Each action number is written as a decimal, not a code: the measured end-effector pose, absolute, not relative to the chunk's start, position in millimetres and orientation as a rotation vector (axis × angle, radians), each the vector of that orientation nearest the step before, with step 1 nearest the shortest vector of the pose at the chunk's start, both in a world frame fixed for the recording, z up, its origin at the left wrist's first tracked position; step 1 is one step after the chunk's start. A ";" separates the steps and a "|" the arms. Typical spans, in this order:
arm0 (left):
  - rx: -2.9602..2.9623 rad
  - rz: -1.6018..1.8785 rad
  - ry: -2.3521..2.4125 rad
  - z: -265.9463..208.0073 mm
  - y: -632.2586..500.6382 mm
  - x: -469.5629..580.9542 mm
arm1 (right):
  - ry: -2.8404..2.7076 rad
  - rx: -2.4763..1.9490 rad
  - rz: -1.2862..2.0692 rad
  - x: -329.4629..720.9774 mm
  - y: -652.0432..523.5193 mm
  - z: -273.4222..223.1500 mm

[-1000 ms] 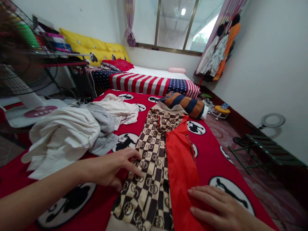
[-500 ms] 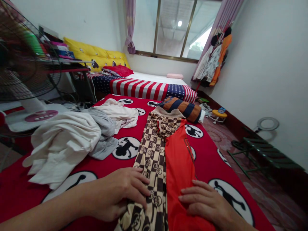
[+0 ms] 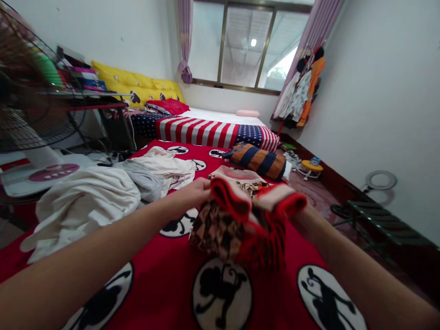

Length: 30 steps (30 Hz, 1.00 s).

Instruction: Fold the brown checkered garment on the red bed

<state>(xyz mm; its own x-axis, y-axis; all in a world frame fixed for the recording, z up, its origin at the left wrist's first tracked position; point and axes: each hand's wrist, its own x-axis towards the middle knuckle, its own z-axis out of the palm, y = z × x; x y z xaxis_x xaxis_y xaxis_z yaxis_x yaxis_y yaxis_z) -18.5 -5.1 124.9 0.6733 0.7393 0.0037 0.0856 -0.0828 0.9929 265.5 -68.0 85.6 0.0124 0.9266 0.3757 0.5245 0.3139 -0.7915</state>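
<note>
A long garment (image 3: 220, 229), brown-and-beige checked with red parts, is bent up on itself in the middle of the red bedspread (image 3: 161, 275). Its near end is lifted, showing red and whitish edges, slightly blurred. My left hand (image 3: 200, 189) grips the lifted end on the left, its fingertips hidden behind the cloth. On the other side, my right hand (image 3: 302, 215) is at the lifted red edge, mostly covered by it; the fingers appear closed on the cloth. The garment's sheer beige far end (image 3: 233, 173) lies flat on the bed.
Crumpled white clothes (image 3: 89, 201) and a grey one (image 3: 146, 181) lie at left, near a fan (image 3: 44, 156). A folded orange-and-navy striped garment (image 3: 261, 160) lies at the far right. Beyond are another bed (image 3: 202, 130), a yellow stool (image 3: 311, 166) and a dark green folding seat (image 3: 385, 222).
Both hands lay flat on the stretched-out garment before. Now they have raised its near end and carried it away from me over the rest, baring the bedspread in front.
</note>
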 end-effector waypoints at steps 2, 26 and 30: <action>1.344 0.777 0.870 108.9 39.7 1.8 | -1.490 -1.383 0.590 274.4 -16.2 75.7; 2.462 0.894 1.083 36.8 66.7 16.1 | -1.939 -1.524 -0.113 235.7 -17.0 31.4; 2.630 0.502 1.067 17.1 56.8 19.2 | -2.212 -1.692 0.034 233.1 -15.6 13.9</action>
<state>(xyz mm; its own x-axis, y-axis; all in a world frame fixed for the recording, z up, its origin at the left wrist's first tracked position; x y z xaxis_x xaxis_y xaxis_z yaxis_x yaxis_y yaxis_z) 19.2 56.8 17.1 0.6709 0.7091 0.2172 0.6196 -0.6969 0.3612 233.1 -15.6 13.9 -0.2221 0.9389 0.2630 0.9303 0.2848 -0.2311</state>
